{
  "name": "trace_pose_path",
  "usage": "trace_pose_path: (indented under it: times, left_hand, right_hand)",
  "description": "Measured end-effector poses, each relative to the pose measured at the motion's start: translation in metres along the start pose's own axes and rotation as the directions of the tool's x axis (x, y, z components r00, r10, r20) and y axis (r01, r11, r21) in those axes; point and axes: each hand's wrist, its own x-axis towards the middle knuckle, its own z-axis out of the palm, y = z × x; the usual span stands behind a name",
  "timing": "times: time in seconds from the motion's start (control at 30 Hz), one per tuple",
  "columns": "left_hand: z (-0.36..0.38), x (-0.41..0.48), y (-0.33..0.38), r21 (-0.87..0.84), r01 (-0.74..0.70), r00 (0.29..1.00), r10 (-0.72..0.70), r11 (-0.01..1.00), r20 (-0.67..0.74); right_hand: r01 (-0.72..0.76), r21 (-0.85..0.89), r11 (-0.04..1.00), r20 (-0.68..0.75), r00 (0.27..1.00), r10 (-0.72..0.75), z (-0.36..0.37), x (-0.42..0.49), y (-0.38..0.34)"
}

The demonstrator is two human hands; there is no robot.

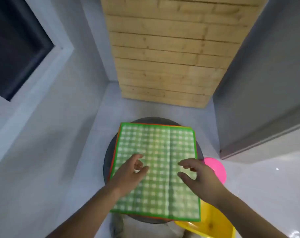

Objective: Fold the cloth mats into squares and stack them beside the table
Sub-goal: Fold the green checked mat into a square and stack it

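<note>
From the head view, a green mat [156, 145] lies spread flat on the round dark counter [107, 157], covering most of its top; its near corners overhang the counter's near edge. The mat is roughly square, checked in green and pale white, with a solid bright green border all round. One long crease runs from its far edge to its near edge, right of the counter's centre; a fainter crease crosses it about halfway. A thin orange mat edge [112, 162] peeks out beneath the green one along the counter's left side, and also at the far and near edges.

Both hands are above the near half of the counter; the left hand [130, 170] is over the mat's left part and the right hand [197, 176] over its right part, each with fingers loosely curled and spread, gripping nothing; whether the fingertips touch the cloth I cannot tell.

Just right of the counter is a pink disc [216, 169]; at the counter's near right, partly under the mat's corner, is a yellow object [211, 222]; beyond the counter stands a wooden plank panel [166, 57].
</note>
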Motion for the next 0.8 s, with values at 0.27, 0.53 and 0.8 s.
trace_pose_path:
  times: [0.27,0.53,0.8]
  left_hand:
    - [0.090,0.058,-0.155,0.264,-0.024,0.989,-0.016,0.964,0.145]
    - [0.137,0.103,-0.241,0.593,-0.452,0.892,0.313,0.666,0.327]
    - [0.160,0.113,-0.288,0.672,-0.560,0.793,0.548,0.484,0.267]
  right_hand:
    - [0.049,-0.151,0.987,0.212,0.977,-0.016,0.153,0.000,0.142]
    - [0.216,-0.143,0.966,0.197,0.963,-0.186,0.219,0.024,0.240]
    - [0.366,-0.224,0.903,0.164,0.928,-0.336,0.245,0.018,0.271]
